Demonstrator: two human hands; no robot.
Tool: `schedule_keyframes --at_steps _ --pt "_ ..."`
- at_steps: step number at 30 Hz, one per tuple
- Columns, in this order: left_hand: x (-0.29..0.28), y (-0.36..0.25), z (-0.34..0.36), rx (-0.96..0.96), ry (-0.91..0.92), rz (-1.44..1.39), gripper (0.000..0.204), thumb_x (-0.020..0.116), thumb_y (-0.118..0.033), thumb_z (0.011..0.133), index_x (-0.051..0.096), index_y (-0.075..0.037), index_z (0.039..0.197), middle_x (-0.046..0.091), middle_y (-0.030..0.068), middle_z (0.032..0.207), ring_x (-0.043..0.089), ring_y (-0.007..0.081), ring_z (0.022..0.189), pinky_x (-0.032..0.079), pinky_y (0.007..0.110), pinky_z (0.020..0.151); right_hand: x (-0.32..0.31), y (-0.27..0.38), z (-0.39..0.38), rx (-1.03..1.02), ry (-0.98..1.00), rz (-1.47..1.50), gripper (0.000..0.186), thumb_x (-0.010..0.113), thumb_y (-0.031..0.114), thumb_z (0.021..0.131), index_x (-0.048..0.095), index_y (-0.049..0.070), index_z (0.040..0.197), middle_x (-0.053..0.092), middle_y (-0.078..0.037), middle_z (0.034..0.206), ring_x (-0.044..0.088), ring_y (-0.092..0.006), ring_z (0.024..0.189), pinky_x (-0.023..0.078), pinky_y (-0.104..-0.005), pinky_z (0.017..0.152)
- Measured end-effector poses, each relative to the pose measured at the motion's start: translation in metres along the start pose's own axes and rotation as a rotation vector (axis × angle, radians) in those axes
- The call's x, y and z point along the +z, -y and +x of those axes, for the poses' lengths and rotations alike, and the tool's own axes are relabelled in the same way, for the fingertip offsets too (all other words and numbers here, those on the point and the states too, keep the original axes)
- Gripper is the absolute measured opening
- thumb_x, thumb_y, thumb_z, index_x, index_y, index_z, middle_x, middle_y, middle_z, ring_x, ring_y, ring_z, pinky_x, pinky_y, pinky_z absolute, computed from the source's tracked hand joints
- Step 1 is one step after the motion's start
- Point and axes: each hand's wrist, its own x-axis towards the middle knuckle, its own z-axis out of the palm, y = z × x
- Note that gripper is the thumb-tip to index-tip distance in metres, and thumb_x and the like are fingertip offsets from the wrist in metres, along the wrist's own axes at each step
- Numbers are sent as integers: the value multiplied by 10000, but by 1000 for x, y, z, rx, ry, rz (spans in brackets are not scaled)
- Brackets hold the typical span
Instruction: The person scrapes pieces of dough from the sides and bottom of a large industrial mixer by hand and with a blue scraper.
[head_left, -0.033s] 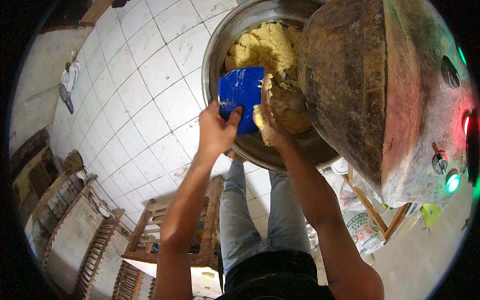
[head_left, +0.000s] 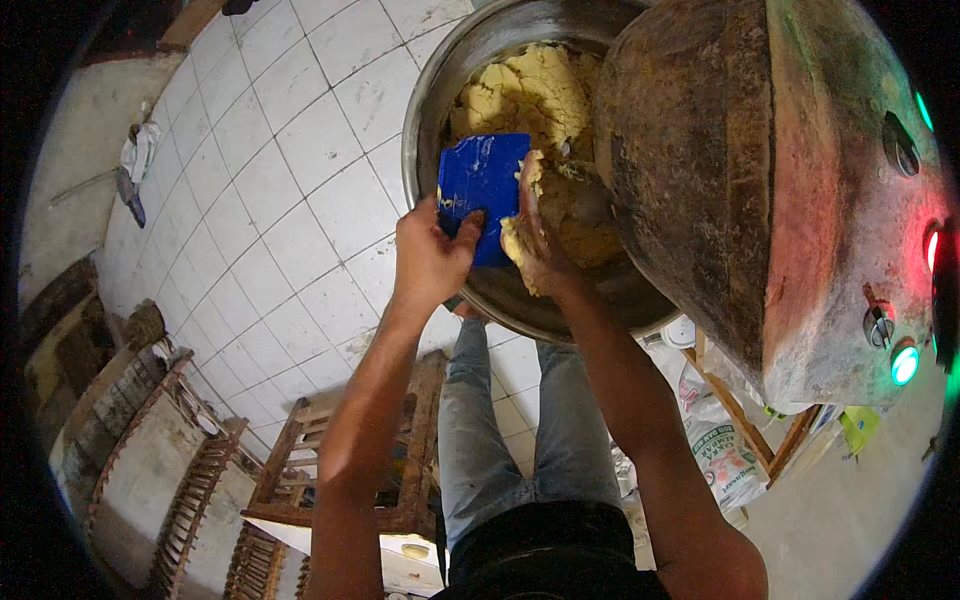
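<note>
In my left hand (head_left: 430, 255) is a flat blue dough scraper (head_left: 482, 170), its lower part pinched between thumb and fingers. Whitish smears mark its face. Beside the scraper's right edge, my right hand (head_left: 543, 250) is turned edge-on with its fingers stretched out. Pale yellow dough clings along that hand's thumb side and fingertips. Both hands are over the near left part of a large metal mixing bowl (head_left: 412, 150). A thick, crumbly mass of yellow dough (head_left: 535, 85) fills its far side. The mixer head hides the bowl's right part.
A big worn mixer head (head_left: 690, 170) bulges over the bowl, with knobs and lit buttons (head_left: 904, 365) on its right panel. Below it are plastic bags (head_left: 722, 455) by a wooden frame. A wooden rack (head_left: 340, 460) stands at lower left on the white tiled floor (head_left: 290, 180).
My right hand has turned slightly, showing more of the dough stuck to its thumb side. The scraper has barely shifted and stays in my left hand.
</note>
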Motion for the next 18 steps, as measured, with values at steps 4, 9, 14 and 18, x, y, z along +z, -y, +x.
schedule_keyframes --at_steps 4,9,14,18 --pt "-8 10 14 21 -2 114 180 687 -47 889 644 40 1042 699 116 806 614 106 666 501 286 606 -13 11 -19 -76 187 144 919 697 292 889 124 48 1564 262 -228 1569 257 -382 1456 188 -474 1196" --pt "-21 -17 22 58 86 -145 157 673 -21 909 642 41 1049 713 79 873 636 93 747 527 269 676 -42 6 -44 -23 355 78 708 749 296 815 430 84 1411 461 -233 1396 424 -397 1332 299 -479 1146" --pt "-42 -46 21 180 336 79 194 683 7 866 652 28 1056 697 104 868 646 112 767 516 286 681 -61 37 -18 -36 399 -265 536 777 189 711 638 88 1219 587 -218 1181 565 -403 1118 461 -490 977" --pt "-33 -63 22 340 375 379 232 690 6 832 645 34 1057 655 166 850 635 189 705 511 309 646 -59 46 -12 -84 504 -389 542 749 286 725 646 67 1210 620 -256 1080 598 -392 1064 487 -515 918"
